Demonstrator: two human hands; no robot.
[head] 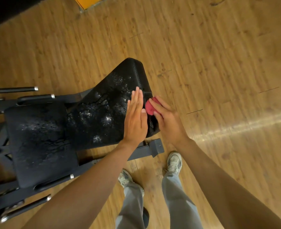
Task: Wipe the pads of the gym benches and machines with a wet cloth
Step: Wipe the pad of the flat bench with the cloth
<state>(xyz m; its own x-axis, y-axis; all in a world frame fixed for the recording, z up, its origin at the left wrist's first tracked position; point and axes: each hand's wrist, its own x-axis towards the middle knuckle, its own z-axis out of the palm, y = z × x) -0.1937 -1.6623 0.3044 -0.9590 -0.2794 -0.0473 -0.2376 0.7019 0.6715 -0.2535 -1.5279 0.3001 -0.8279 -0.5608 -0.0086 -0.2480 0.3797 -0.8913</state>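
A black bench with two pads stands on the floor: a backrest pad (103,109), worn and flecked with white, and a seat pad (40,142) to its left. My left hand (135,118) lies flat with straight fingers on the right part of the backrest pad. My right hand (165,118) grips a bunched red cloth (150,107) and holds it against the pad's right side edge, just beside my left thumb.
The bench's dark metal frame (153,148) and chrome-tipped handles (36,97) stick out left and below the pads. My feet in grey trousers and pale trainers (174,162) stand on the wooden floor. An orange object (87,2) lies at the top edge.
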